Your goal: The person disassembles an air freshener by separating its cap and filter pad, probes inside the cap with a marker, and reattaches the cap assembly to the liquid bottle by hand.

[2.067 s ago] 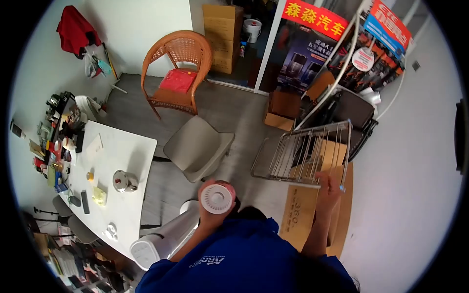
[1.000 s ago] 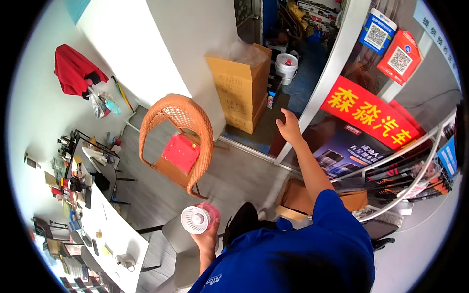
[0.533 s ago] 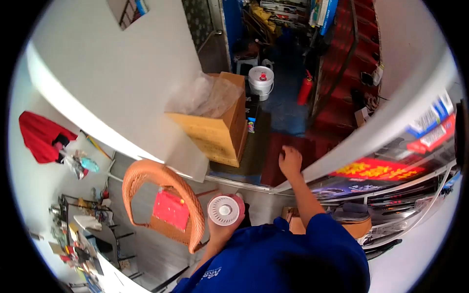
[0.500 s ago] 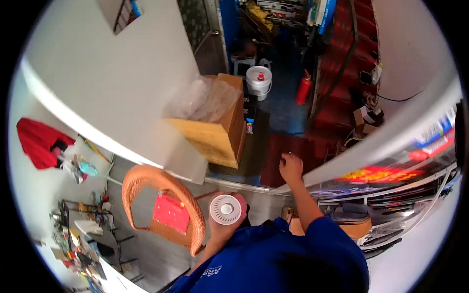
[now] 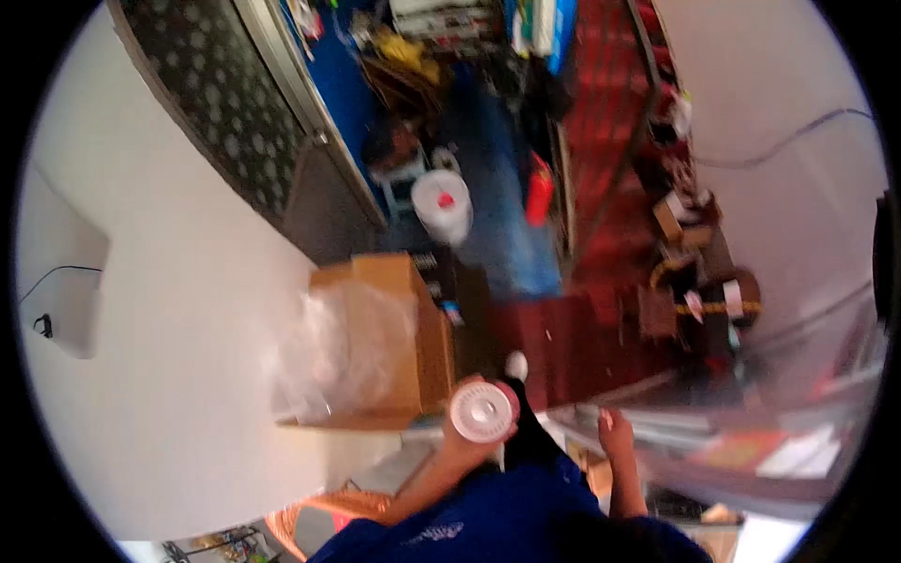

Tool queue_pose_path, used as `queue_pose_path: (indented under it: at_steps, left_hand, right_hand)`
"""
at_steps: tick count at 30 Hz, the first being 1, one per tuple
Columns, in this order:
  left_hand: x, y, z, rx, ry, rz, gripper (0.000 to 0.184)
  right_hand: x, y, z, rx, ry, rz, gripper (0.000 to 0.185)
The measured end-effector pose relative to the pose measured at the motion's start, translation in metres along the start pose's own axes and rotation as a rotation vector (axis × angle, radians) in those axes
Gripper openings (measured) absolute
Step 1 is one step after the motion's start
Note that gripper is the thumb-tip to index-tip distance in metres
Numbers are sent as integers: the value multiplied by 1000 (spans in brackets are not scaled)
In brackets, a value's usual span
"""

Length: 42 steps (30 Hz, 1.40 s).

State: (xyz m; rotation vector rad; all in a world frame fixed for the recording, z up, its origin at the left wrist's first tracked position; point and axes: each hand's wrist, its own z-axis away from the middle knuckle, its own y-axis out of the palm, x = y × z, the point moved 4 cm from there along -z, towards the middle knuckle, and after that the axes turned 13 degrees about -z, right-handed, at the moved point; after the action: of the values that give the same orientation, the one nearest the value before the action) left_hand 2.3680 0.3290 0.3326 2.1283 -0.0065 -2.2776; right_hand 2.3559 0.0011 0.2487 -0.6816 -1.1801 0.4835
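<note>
My left hand point(image 5: 458, 448) is closed around a round white canister point(image 5: 483, 412) with slots ringed about a raised centre knob on its top. I hold it in front of my body, top facing up, beside the open cardboard box point(image 5: 434, 361). My right hand point(image 5: 615, 433) hangs low on the right, near the blurred edge of the glass door or panel point(image 5: 741, 441). Its fingers are loosely bent and slightly smeared, with nothing visible in them.
Clear plastic wrapping point(image 5: 352, 347) spills from the box. Ahead stand a white bucket point(image 5: 443, 206) and a red fire extinguisher point(image 5: 539, 190). Red-covered stairs point(image 5: 601, 188) rise on the right, shoes and small boxes along their side. A woven orange chair point(image 5: 286, 525) is behind on the left.
My view has turned and moved forward through the doorway. The cardboard box is now beside me and the chair has slid to the bottom edge. The canister stays in my left hand; my right hand has lowered.
</note>
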Motion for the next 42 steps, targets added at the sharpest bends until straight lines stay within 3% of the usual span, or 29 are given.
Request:
queue_pose_path:
  at_steps: [2,4,5,6,8,9,12,13,15,16,17,18,21,24,28,30,31,32,34,35,40,41,42]
  left_hand:
    - [-11,-2,-34,-133,53,-211,85]
    - [-18,1,-78,-135,-9,-93,85]
    - [-34,1,-97,-202,15,-230,71]
    - [-51,0,-120,-221,43,-237,71]
    - [-75,6,-158,-143,-41,-27,54]
    - [-104,8,-178,-202,15,-32,41]
    - [-103,5,-231,-189,36,-5,57]
    - [-59,-5,-245,-262,53,-87,51]
    - [-91,-1,-267,-272,55,-48,49]
    - [-103,-3,-282,-267,72,-13,47]
    - [-67,-18,-300,-195,119,-25,46]
    - [-67,-19,-311,-202,124,-25,46]
    - [-61,-34,-345,-451,-116,-80,46]
    - [-42,-53,-393,-574,-87,-66,48]
    - [-34,-85,-483,-662,48,-86,51]
    - [-60,-95,-536,-612,105,71,47]
    - [-35,-110,-573,-600,91,304,50]
    - [-15,-125,-599,-602,113,326,50]
    - [-60,-138,-641,-658,113,-91,47]
    - [-72,-145,-661,-822,200,-33,34]
    - [-73,-182,-728,-951,92,22,38]
    - [-55,-192,-735,-957,89,190,39]
    - [-72,-195,-741,-984,110,112,38]
  right_hand:
    - [-24,36,-37,50,94,-161,23]
    - [6,63,-86,111,-63,-234,22]
    - [31,72,-113,165,-111,-287,22]
    - [66,73,-136,272,-101,-363,23]
    - [107,83,-193,308,-203,-348,27]
    - [143,82,-223,343,-290,-456,28]
    - [185,102,-302,413,-392,-694,26]
    - [207,98,-329,421,-406,-565,26]
    - [237,94,-366,440,-422,-424,25]
    - [249,98,-386,503,-417,-610,25]
    - [264,101,-406,561,-411,-797,25]
    - [277,104,-423,566,-418,-795,25]
    - [311,118,-473,599,-368,-833,26]
    - [350,131,-532,612,-390,-786,29]
    - [446,137,-643,609,-537,-867,34]
    - [495,138,-701,570,-645,-846,35]
    - [526,140,-736,541,-673,-860,35]
    - [555,140,-767,513,-694,-874,35]
    - [613,143,-816,532,-736,-924,33]
    - [643,146,-838,547,-757,-958,35]
    - [778,192,-939,624,-800,-1063,31]
    - [808,207,-960,648,-773,-1082,32]
    - [842,216,-975,669,-751,-1101,33]
